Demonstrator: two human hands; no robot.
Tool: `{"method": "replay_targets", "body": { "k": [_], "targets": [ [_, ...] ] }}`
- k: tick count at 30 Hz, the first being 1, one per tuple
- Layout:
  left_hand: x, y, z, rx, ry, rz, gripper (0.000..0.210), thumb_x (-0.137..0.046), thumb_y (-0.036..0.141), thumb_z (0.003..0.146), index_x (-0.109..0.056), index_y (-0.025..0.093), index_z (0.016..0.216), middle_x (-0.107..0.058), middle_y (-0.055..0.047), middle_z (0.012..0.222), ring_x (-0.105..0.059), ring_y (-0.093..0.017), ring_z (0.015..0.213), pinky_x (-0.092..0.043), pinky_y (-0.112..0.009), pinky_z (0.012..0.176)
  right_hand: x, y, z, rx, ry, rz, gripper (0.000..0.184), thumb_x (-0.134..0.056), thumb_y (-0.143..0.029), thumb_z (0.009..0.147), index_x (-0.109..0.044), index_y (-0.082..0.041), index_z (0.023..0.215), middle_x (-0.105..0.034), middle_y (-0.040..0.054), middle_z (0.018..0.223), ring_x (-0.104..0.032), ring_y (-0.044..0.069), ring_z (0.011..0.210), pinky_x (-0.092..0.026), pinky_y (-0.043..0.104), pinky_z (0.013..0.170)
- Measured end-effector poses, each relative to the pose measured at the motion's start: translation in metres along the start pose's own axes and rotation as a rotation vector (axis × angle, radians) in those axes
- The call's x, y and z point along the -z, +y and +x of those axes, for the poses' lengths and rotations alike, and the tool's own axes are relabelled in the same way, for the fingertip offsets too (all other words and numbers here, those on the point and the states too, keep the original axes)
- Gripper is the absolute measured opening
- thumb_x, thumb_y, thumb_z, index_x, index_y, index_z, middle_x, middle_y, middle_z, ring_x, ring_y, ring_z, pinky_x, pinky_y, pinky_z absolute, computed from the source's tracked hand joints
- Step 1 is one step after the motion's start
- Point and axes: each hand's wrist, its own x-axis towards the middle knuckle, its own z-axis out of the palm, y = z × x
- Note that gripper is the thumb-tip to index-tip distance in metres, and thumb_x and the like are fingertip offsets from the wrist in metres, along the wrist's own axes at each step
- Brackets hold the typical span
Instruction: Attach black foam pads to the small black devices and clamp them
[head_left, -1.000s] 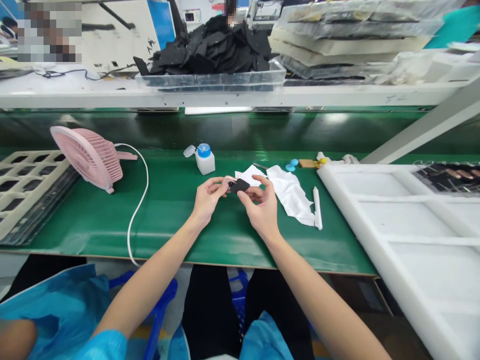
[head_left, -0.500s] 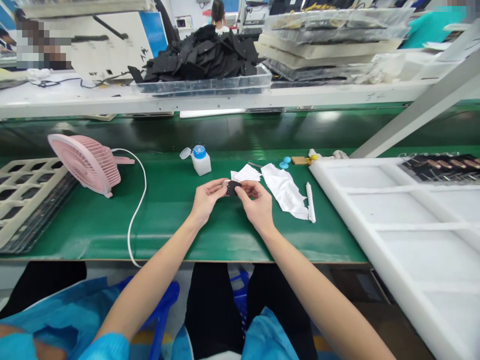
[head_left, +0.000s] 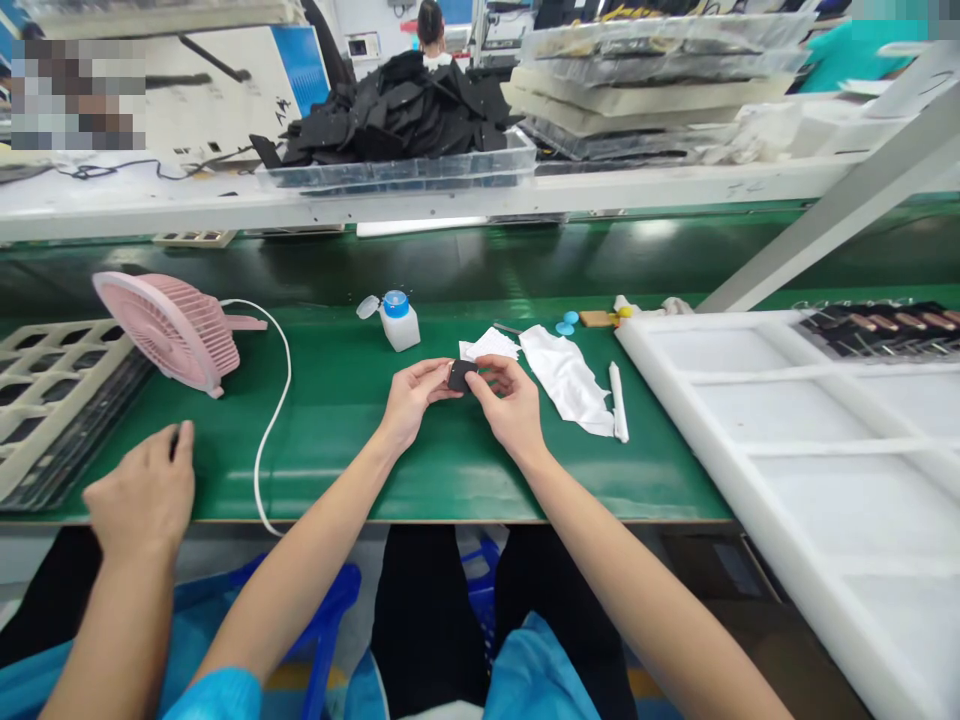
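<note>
Head view: gripping small flat black piece [head_left: 461,376] between left hand [head_left: 411,396] and right hand [head_left: 513,402], above green counter [head_left: 337,430]; newly joined by co-worker's bare hand [head_left: 142,492] near pink plastic fan [head_left: 176,330], well apart, apparently unhindered.

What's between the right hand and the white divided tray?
In the head view, a white cloth and slim white roll lie between the right hand and tray.

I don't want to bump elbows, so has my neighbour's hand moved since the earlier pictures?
Yes, forward: the neighbour's hand now reaches past the near edge of the table, left of the cable; earlier, no hand showed there.
</note>
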Motion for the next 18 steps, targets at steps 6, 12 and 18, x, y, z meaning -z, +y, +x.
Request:
{"method": "replay_targets", "body": {
  "k": [6,12,18],
  "targets": [
    [0.003,-0.003,0.0,-0.01,0.016,0.102,0.055,-0.1,0.04,0.056,-0.079,0.014,0.099,-0.081,-0.009,0.091,-0.075,-0.021,0.072,-0.066,-0.037,0.076,0.0,0.003,0.002,-0.026,-0.045,0.058,0.03,-0.078,-0.042,0.084,-0.072,-0.021,0.104,-0.075,0.0059,0.097,-0.07,0.02,0.082,-0.054,0.032,0.071],
    [0.004,-0.005,0.003,-0.016,0.029,0.135,0.057,-0.1,0.042,0.055,-0.08,0.013,0.1,-0.081,-0.01,0.09,-0.075,-0.022,0.071,-0.066,-0.04,0.076,0.003,0.008,0.009,-0.155,-0.113,0.129,0.044,-0.082,-0.047,0.077,-0.076,-0.019,0.11,-0.075,0.0053,0.092,-0.069,0.02,0.08,-0.057,0.033,0.077],
    [0.009,-0.009,0.006,-0.006,0.001,0.157,0.058,-0.099,0.042,0.057,-0.079,0.011,0.102,-0.081,-0.012,0.092,-0.075,-0.022,0.074,-0.066,-0.039,0.076,0.005,0.01,0.014,-0.275,-0.156,0.196,0.045,-0.086,-0.051,0.069,-0.078,-0.016,0.096,-0.075,0.0059,0.083,-0.067,0.019,0.071,-0.054,0.031,0.064]
  ]
}}
